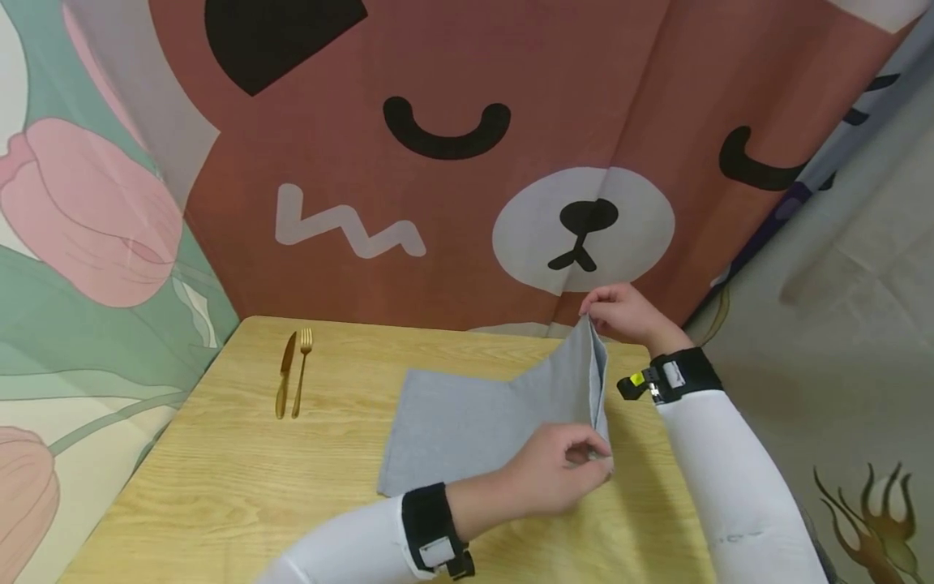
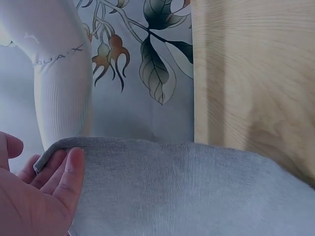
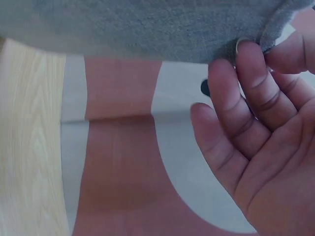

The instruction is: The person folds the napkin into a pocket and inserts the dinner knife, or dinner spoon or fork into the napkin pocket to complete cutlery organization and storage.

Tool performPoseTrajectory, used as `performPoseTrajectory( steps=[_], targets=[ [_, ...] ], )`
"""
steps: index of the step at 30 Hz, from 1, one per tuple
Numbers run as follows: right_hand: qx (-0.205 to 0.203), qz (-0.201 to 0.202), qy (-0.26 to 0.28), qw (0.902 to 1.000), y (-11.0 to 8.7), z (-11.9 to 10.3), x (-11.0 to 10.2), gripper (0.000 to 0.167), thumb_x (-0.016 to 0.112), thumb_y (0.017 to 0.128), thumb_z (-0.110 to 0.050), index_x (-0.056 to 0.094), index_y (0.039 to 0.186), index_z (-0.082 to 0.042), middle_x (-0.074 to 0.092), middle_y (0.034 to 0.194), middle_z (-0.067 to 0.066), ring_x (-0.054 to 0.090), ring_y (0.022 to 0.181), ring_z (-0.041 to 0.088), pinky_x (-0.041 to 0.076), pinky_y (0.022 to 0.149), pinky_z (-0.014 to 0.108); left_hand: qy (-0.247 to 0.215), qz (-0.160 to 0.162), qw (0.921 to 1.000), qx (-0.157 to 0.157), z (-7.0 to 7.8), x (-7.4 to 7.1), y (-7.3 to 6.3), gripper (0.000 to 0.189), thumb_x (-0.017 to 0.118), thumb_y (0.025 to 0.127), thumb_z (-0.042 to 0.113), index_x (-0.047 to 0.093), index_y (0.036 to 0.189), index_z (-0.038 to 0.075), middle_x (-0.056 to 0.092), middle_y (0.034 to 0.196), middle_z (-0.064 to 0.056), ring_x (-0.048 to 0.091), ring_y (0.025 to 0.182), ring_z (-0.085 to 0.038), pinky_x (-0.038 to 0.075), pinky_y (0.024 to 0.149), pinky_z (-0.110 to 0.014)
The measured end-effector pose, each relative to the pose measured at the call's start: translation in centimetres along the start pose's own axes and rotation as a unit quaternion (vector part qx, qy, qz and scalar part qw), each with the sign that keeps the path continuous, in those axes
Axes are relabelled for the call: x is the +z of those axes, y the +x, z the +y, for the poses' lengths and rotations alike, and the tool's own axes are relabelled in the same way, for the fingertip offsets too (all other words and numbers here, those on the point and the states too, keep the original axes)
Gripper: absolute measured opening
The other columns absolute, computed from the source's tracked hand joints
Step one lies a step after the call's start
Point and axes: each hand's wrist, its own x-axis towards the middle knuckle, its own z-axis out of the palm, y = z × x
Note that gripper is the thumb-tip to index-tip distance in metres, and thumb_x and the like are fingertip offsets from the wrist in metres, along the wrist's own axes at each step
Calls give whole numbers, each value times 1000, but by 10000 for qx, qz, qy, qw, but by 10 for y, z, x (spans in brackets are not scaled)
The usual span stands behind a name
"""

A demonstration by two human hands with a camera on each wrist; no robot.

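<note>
A grey cloth napkin [image 1: 467, 422] lies on the wooden table, its right end lifted and layered along the raised edge. At its far right corner, my right hand [image 1: 616, 312] pinches the fabric between thumb and fingers; the right wrist view shows the napkin [image 3: 123, 29] hanging over those fingertips [image 3: 251, 54]. My left hand [image 1: 550, 470] holds the near right corner, low above the table. In the left wrist view its fingers [image 2: 69, 177] are curled at the napkin's [image 2: 172, 187] folded edge. The lower layers are partly hidden.
A gold knife [image 1: 285, 377] and a gold fork [image 1: 302, 369] lie side by side at the table's [image 1: 219, 454] far left. A curtain with a brown bear print [image 1: 452, 243] hangs right behind the table. Pale patterned fabric [image 1: 824, 341] is on the right.
</note>
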Motion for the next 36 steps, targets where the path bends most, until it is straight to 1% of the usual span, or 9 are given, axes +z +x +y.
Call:
performPoseTrajectory(
  steps=[4, 10, 13, 17, 20, 24, 29, 32, 36],
  targets=[
    [107, 41, 176, 9998, 4, -3, 12, 25, 55, 105, -19, 72, 105, -2, 62, 87, 12, 61, 81, 30, 56, 75, 29, 8, 80, 10000, -40, -4, -5, -7, 16, 65, 96, 24, 72, 105, 12, 70, 88, 8, 62, 79, 8, 55, 77, -17],
    [-17, 200, 400, 9990, 10, -7, 26, 23, 58, 104, -21, 73, 104, -4, 62, 83, 20, 61, 74, 30, 56, 71, 31, -155, 223, 9996, 5, -3, -12, -15, 17, 64, 96, 23, 72, 106, 11, 72, 88, 6, 63, 77, 7, 57, 74, -19],
    [33, 393, 705, 9967, 14, -10, 32, 21, 57, 103, -18, 73, 104, -4, 62, 81, 18, 60, 72, 31, 56, 68, 30, -144, 404, 9990, 112, 0, -15, -17, 18, 64, 95, 22, 72, 105, 10, 73, 85, 2, 62, 73, 6, 56, 70, -19],
    [99, 701, 1168, 9906, 18, -16, 41, 20, 56, 101, -16, 73, 105, -5, 60, 76, 9, 59, 74, 39, 54, 65, 28, -143, 595, 9980, 160, 4, -19, -19, 16, 65, 95, 21, 73, 102, 10, 74, 83, -5, 62, 69, 6, 55, 66, -19],
    [88, 804, 1375, 9872, 19, -22, 47, 22, 55, 101, -16, 72, 107, -3, 59, 77, 4, 58, 73, 33, 54, 64, 26, -134, 681, 9974, 175, 7, -21, -21, 14, 65, 95, 21, 73, 100, 10, 74, 83, -6, 62, 69, 5, 56, 67, -20],
    [35, 809, 1431, 9864, 20, -31, 54, 24, 54, 102, -16, 71, 110, -1, 60, 82, 4, 57, 72, 20, 55, 67, 25, -24, 856, 9959, 283, 8, -26, -25, 15, 63, 96, 18, 74, 97, 8, 75, 85, -8, 63, 72, 5, 57, 71, -20],
    [-63, 822, 1441, 9861, 21, -41, 62, 22, 55, 102, -16, 73, 107, -4, 61, 82, 7, 58, 73, 23, 56, 69, 30, 319, 1084, 9927, 425, 7, -31, -30, 19, 61, 97, 16, 77, 93, 7, 77, 85, -10, 62, 73, 5, 56, 74, -19],
    [-81, 813, 1469, 9858, 21, -44, 67, 22, 55, 102, -16, 73, 106, -5, 61, 81, 7, 58, 72, 24, 57, 69, 31, 469, 1091, 9916, 521, 6, -33, -32, 18, 62, 98, 17, 77, 95, 7, 77, 87, -9, 62, 74, 4, 56, 74, -18],
    [-110, 867, 1551, 9840, 21, -45, 73, 21, 56, 102, -16, 74, 105, -6, 62, 82, 9, 59, 71, 24, 56, 68, 29, 539, 1062, 9911, 590, 4, -36, -36, 17, 63, 97, 17, 76, 96, 8, 77, 87, -8, 62, 74, 4, 57, 73, -19]
  ],
)
